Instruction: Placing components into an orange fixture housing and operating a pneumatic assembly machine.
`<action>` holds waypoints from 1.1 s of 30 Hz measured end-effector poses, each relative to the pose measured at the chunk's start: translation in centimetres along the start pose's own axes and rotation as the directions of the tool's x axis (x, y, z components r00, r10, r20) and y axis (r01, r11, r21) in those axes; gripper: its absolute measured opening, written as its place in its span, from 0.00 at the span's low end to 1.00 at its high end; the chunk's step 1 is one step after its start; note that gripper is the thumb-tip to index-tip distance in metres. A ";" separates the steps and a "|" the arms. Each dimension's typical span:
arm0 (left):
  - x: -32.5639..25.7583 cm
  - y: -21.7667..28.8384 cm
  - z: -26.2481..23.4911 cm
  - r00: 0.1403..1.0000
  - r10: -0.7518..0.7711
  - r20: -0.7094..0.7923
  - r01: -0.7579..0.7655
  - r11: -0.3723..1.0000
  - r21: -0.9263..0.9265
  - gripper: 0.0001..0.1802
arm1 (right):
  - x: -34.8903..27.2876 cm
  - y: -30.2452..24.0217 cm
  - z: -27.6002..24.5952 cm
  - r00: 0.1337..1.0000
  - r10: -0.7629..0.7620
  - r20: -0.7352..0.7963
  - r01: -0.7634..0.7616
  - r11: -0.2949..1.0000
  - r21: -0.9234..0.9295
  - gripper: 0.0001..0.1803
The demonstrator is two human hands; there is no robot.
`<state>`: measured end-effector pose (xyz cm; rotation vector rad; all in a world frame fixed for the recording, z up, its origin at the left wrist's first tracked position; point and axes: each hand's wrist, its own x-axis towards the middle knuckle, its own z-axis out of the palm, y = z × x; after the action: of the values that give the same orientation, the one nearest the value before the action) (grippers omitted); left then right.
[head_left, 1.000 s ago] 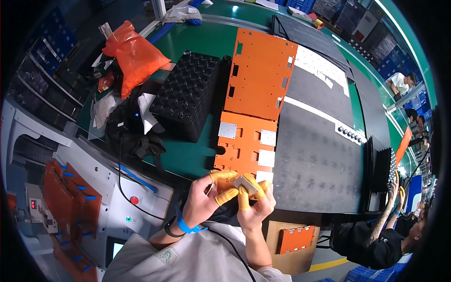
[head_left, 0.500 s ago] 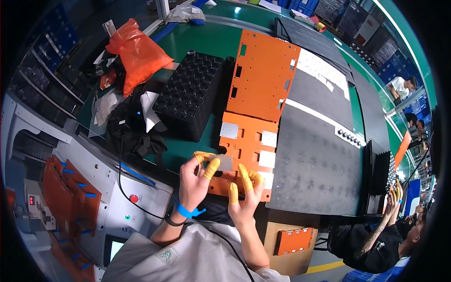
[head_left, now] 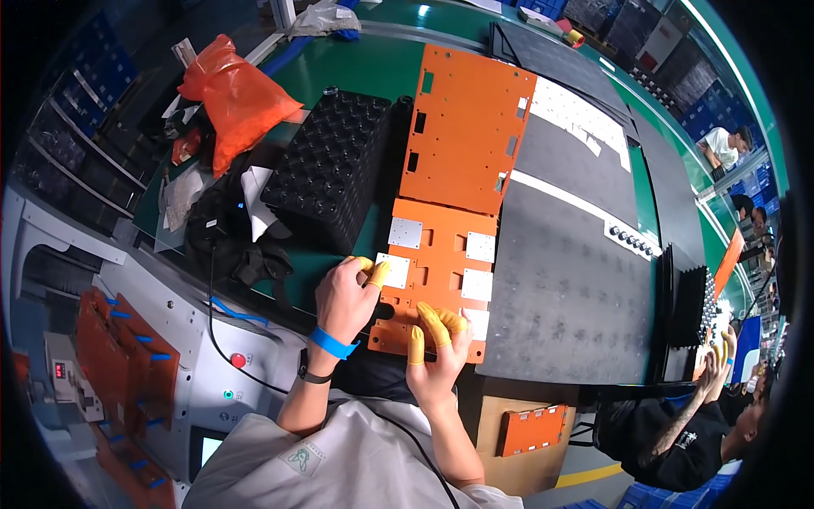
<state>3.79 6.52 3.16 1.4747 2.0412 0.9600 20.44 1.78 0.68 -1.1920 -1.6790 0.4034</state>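
Note:
A small orange plate (head_left: 432, 276) with several pale square plates set in it lies at the near edge of the green bench. My left hand (head_left: 346, 295), in yellow finger cots and a blue wristband, pinches the pale square plate (head_left: 393, 270) at the orange plate's near left corner. My right hand (head_left: 437, 352), also with yellow finger cots, presses its fingertips on the orange plate's near edge beside another pale square (head_left: 476, 322). A larger orange plate (head_left: 468, 127) lies just beyond.
A black cell tray (head_left: 331, 170) stands left of the plates, with an orange plastic bag (head_left: 237, 97) and black cables further left. A black perforated mat (head_left: 568, 280) lies to the right. Another person's hands (head_left: 712, 373) work at lower right.
Both hands came down from in front of my chest, where they held a small piece, onto the small orange plate. The left hand then shifted to its near left corner.

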 end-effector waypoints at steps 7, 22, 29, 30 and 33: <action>0.1 0.5 0.7 0.999 -0.014 0.030 0.013 1.000 0.025 0.15 | -0.1 0.2 0.4 0.998 -0.060 -0.022 0.060 0.998 -0.022 0.22; -0.1 -0.8 0.0 1.000 -0.001 0.030 0.006 0.988 -0.153 0.10 | 0.3 -0.2 0.3 0.998 -0.054 0.011 0.054 0.998 0.026 0.21; -1.1 -2.3 -1.6 1.000 0.004 0.008 -0.002 0.975 -0.221 0.08 | 4.5 -1.5 0.3 0.982 -0.182 0.057 0.176 0.980 0.098 0.23; -1.3 -2.4 -2.0 1.000 -0.009 0.010 0.011 0.978 -0.210 0.07 | 5.4 -2.2 0.4 0.979 -0.192 0.074 0.183 0.977 0.106 0.23; -1.5 -4.3 -1.8 0.996 0.049 -0.071 -0.066 0.962 -0.265 0.09 | 9.4 -4.6 1.3 0.950 -0.280 0.138 0.267 0.958 0.102 0.25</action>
<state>0.29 3.83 1.02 1.3799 1.8326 1.2663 16.77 7.94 8.40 -0.8695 -1.9101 0.3924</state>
